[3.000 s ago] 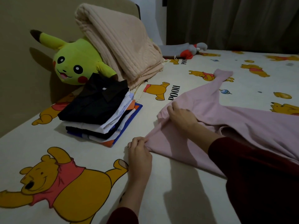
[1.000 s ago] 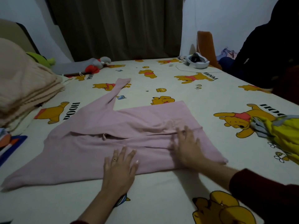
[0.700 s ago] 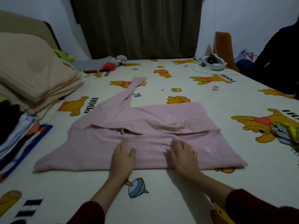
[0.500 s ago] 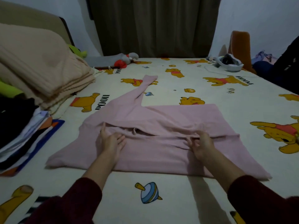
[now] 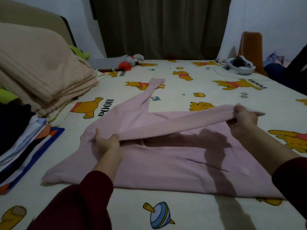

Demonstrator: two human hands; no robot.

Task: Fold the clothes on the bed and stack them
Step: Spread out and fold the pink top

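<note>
While the pink garment [image 5: 166, 163] is lying across the middle of the bed [image 5: 191, 213], its long axis is running left to right in front of the person, with one sleeve pointing away toward the curtain [image 5: 157, 27] at the far side and the other sleeve trailing toward the near left. The left hand [image 5: 106, 143] is gripping a fold of the upper layer near the garment's left side, fingers curled round the cloth. The right hand [image 5: 242, 120] is pinching the same layer at the right and holding it raised above the lower layer, so that a taut band of fabric is stretching between the two hands and casting a shadow beneath.

The neckline is lying in that shadow and is hard to make out. The stack of folded clothes [image 5: 21, 138] at the left is being cut off by the frame edge, and only green scraps of a plush toy [image 5: 79, 52] are showing behind the folded beige blanket [image 5: 41, 72]. Dark red sleeves are covering both forearms near the bottom edge.

The bed is wearing a cream sheet printed with yellow bears and the word POOH. A grey soft toy [image 5: 123, 62] is lying near the far edge, and a pale headset-like object [image 5: 239, 67] is sitting at the far right. The room is dim, with pale walls flanking the curtain.
</note>
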